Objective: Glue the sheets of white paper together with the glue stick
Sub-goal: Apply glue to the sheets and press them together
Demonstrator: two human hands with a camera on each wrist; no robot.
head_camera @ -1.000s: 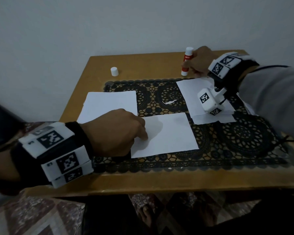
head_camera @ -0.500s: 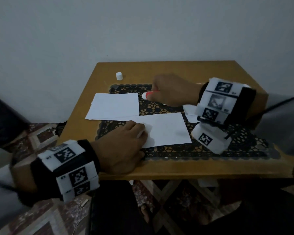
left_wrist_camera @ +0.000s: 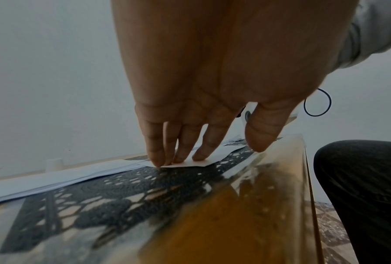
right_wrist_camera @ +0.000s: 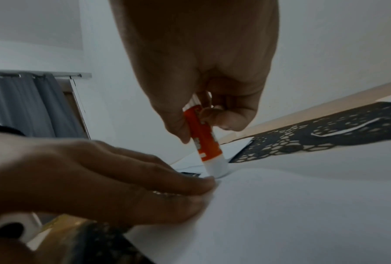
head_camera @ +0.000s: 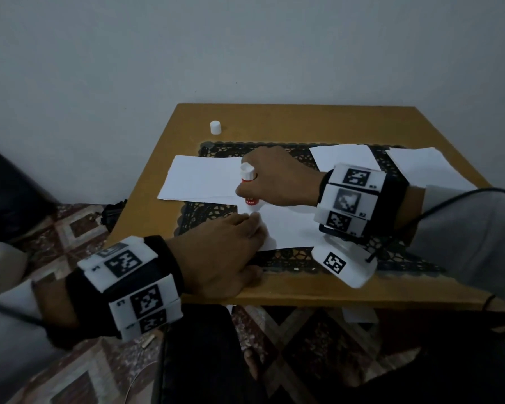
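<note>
Glue stick (head_camera: 249,186) now down on near sheet (head_camera: 292,225), tip at far-left corner; 1 s ago stood at far edge of desk (head_camera: 289,118), 0.5 s ago in mid-air over black lace mat (head_camera: 207,214). Means: fetch done, gluing prob. starting.

Head view: right hand (head_camera: 277,182) curled round stick, held upright, white base up. Left hand (head_camera: 225,255) flat on sheet's left edge, fingers straight, gripping nothing, same spot as before. Cap (head_camera: 215,127) off, well apart at far-left. Second sheet (head_camera: 204,179) just behind, more sheets (head_camera: 341,156) far right.

Left wrist view: left fingertips (left_wrist_camera: 165,159) pressing paper corner onto mat, thumb hanging free.

Right wrist view: stick (right_wrist_camera: 203,141) pinched btw thumb and fingers, white end touching paper right beside left fingertips (right_wrist_camera: 203,184). Glue trace not visible yet. Likely next: stroke along edge, then lay other sheet on.
</note>
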